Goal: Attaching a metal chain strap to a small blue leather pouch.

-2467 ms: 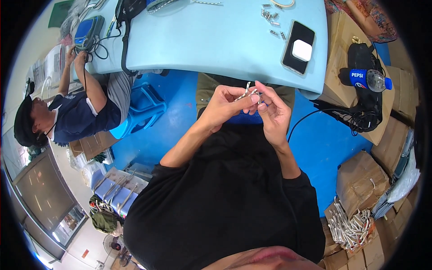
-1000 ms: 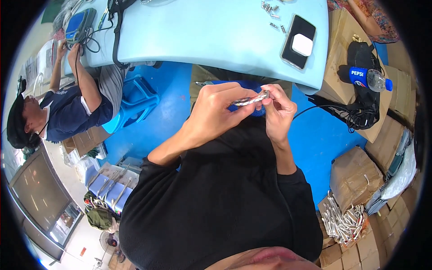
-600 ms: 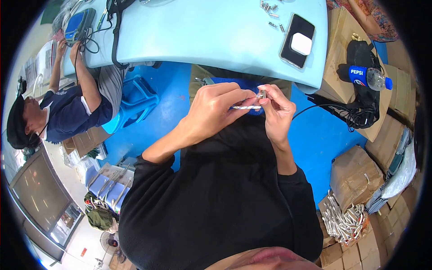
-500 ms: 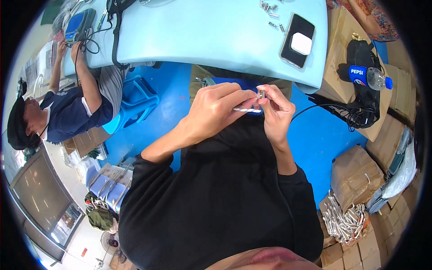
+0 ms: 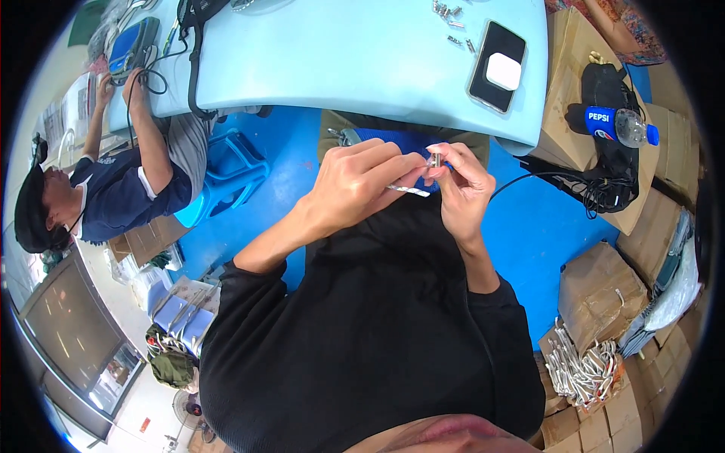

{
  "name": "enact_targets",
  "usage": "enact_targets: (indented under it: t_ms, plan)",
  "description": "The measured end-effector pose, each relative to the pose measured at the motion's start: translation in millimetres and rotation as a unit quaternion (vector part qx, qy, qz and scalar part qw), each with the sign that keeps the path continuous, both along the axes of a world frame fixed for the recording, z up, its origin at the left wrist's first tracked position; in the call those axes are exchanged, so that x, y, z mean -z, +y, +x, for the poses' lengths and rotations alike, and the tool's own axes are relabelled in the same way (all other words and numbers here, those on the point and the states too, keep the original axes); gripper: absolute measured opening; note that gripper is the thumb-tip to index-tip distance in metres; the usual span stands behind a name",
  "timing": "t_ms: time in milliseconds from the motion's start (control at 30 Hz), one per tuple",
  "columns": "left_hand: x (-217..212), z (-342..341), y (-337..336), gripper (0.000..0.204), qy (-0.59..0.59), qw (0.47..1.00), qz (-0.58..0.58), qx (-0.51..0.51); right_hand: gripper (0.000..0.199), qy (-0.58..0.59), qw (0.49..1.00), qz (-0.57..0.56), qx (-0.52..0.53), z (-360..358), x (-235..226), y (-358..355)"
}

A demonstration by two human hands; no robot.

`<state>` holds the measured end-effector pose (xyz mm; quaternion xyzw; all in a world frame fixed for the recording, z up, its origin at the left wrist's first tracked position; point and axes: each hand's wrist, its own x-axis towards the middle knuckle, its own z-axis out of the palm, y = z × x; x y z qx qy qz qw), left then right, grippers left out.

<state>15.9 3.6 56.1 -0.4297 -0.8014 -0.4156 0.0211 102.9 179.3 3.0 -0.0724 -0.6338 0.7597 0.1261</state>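
Note:
My left hand is closed, with fingertips pinched together in front of my chest. A short white twisted cord sticks out from beneath its fingers. Facing it, my right hand pinches a small shiny metal fitting between thumb and fingertips. The left fingertips meet the fitting's left side; whether the cord enters it is hidden by the fingers. Both hands are over my lap, just off the table's near edge. Several similar metal fittings lie on the tabletop at the far right.
A pale blue table spans the far side, with a phone under a white case. At right, a cardboard box bears a bottle and black cables. A bundle of white cords lies lower right. A co-worker sits left.
The cord's free end has swung slightly down and left, and its tilt is steeper. My fingers have shifted a little around the fitting. The co-worker's hands moved slightly.

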Motion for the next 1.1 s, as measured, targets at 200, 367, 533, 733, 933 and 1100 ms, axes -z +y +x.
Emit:
enact_targets:
  t_ms: [200, 367, 533, 733, 933, 1100]
  plan:
    - [1, -5, -5, 0.026, 0.005, 1.0, -0.021, 0.006, 0.023, 0.017, 1.0, 0.018, -0.007, 0, -1, -1]
    - [1, -6, -12, 0.035, 0.026, 0.997, -0.064, 0.03, 0.023, 0.015, 0.999, 0.021, -0.022, 1, -3, -3]
    - [4, -5, -12, 0.037, 0.045, 0.996, -0.069, 0.038, 0.025, 0.028, 0.989, 0.141, -0.029, -1, -8, -2]
    - [11, 1, -12, 0.037, 0.04, 0.998, -0.044, 0.01, 0.027, 0.029, 0.992, 0.118, -0.011, 0, -12, -8]
    - [17, 8, -5, 0.029, -0.041, 0.998, 0.018, -0.044, 0.025, -0.006, 1.0, 0.009, -0.01, 3, -6, -10]
    - [10, 15, -1, 0.011, -0.248, 0.964, 0.051, -0.086, 0.023, 0.003, 1.0, -0.012, -0.004, 4, -2, -14]
